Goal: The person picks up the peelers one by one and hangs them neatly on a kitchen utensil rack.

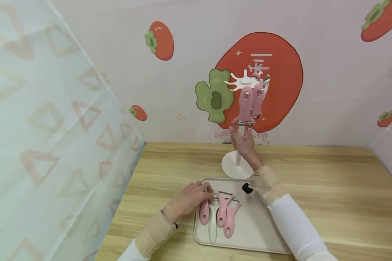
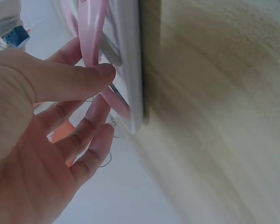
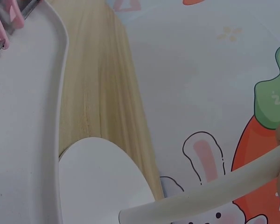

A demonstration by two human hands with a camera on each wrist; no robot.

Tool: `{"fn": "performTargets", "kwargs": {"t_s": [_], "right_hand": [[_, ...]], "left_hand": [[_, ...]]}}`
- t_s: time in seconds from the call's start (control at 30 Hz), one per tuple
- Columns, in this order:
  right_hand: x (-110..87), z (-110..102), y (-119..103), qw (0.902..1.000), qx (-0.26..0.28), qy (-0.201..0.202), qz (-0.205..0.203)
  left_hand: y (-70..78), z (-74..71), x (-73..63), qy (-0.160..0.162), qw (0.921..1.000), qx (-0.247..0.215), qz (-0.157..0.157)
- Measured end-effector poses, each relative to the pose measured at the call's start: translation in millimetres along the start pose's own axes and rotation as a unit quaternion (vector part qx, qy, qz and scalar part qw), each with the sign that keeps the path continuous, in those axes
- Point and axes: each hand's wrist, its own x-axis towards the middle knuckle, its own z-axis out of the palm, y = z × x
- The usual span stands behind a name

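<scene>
On the left part of a pale tray point(image 1: 254, 235) lie several Y-shaped peelers, pink ones and a pale green peeler point(image 1: 213, 224). My left hand point(image 1: 190, 199) pinches the leftmost pink peeler point(image 1: 204, 214) near its head; the left wrist view shows the thumb point(image 2: 79, 81) on its neck and the other fingers spread loosely. Behind the tray, my right hand point(image 1: 245, 145) grips the pole point(image 3: 200, 193) of a white stand with a round base point(image 1: 233, 165). Pink peelers point(image 1: 246, 103) hang from the right and front hooks of its hooked top point(image 1: 245, 82).
A wooden table point(image 1: 339, 188) holds the tray and stand, the stand's base close behind the tray's back edge. A patterned backdrop point(image 1: 183, 90) rises behind the table, with another along the left side. A small black object point(image 1: 247, 188) shows beside the right wrist.
</scene>
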Motion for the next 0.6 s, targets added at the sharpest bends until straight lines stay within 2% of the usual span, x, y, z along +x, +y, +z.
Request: {"fn": "performTargets", "kwargs": {"t_s": [0.1, 0.3, 0.43, 0.6], "right_hand": [[-0.7, -1.2, 0.7, 1.0000, 0.005, -0.002, 0.000], [-1.8, -2.0, 1.2, 1.0000, -0.003, -0.005, -0.008], [-2.7, -2.1, 1.4, 0.9999, -0.008, -0.004, -0.006], [-2.8, -0.8, 1.0, 1.0000, -0.007, 0.002, -0.002]], "left_hand": [[1.0, -3.5, -0.4, 0.000, 1.0000, 0.003, -0.001], [0.7, -11.9, -4.2, 0.032, 0.9993, -0.017, 0.009], [-1.6, -13.9, -7.6, 0.060, 0.9967, -0.040, 0.037], [-4.1, -18.4, -8.1, 0.096, 0.9864, -0.102, 0.085]]}}
